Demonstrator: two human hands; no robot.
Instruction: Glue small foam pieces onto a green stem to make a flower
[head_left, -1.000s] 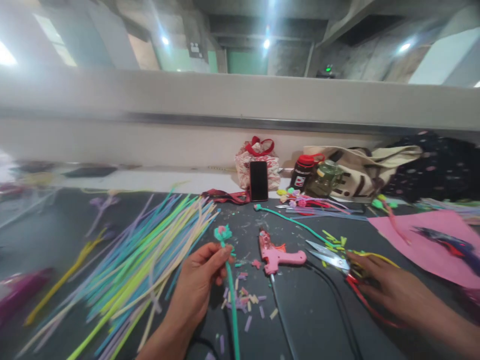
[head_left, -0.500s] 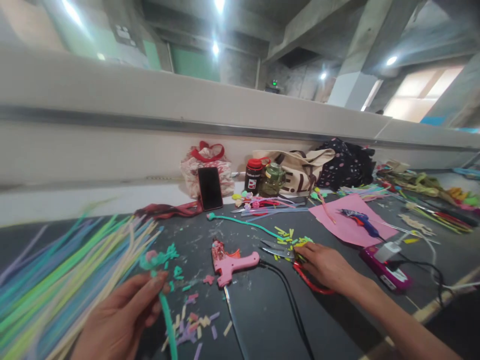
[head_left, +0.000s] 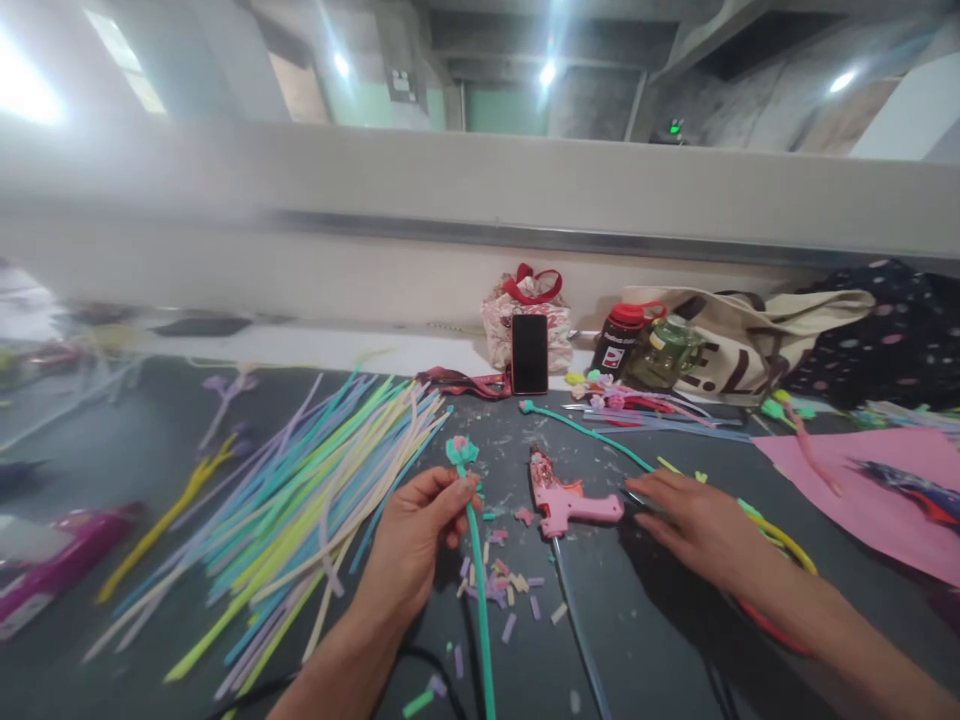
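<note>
Between thumb and fingers, my left hand [head_left: 420, 540] pinches a green stem [head_left: 480, 600] topped by a green flower [head_left: 461, 452] with a pink centre. My right hand [head_left: 686, 520] reaches over the dark table with its fingers stretched out, close to the grip of a pink glue gun [head_left: 574, 508]. Metal blades show by its fingertips, and part of the scissors lies hidden under the hand. A clear glue stick [head_left: 581, 625] trails from the gun toward me. Another green stem [head_left: 592, 432] with a small flower lies behind the gun.
Coloured stems [head_left: 300, 520] cover the left side. Small cut scraps [head_left: 506, 580] lie between my hands. At the back stand a phone [head_left: 529, 354], a black bottle [head_left: 619, 340], a green jug [head_left: 664, 350] and bags. A pink sheet [head_left: 847, 490] and a yellow stem [head_left: 169, 520] lie farther out.
The view has turned left, bringing more stems and a purple power strip into sight. My right hand has moved nearer the glue gun. My left hand still holds the flowered stem.
</note>
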